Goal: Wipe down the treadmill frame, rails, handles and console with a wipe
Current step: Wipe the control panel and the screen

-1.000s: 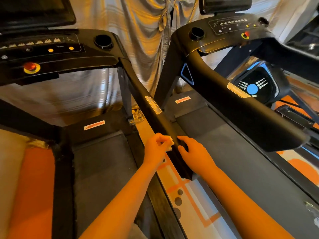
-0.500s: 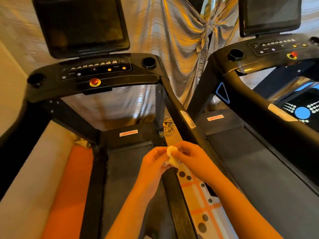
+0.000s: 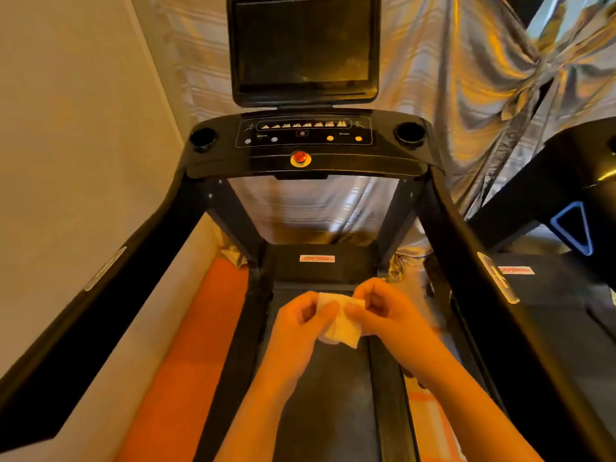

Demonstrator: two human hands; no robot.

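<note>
Here, the left hand [image 3: 296,323] and right hand [image 3: 390,315] are both pinching the wipe [image 3: 340,328] over the belt [image 3: 320,401], wiping nothing; seemingly, console [image 3: 306,145] and rails [image 3: 466,241] are awaiting it.

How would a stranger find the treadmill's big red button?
Start at the dark screen up top. Below it lies the black console, and the red button sits at its front centre. Only it has a yellow ring; the orange dots above are smaller.
</note>
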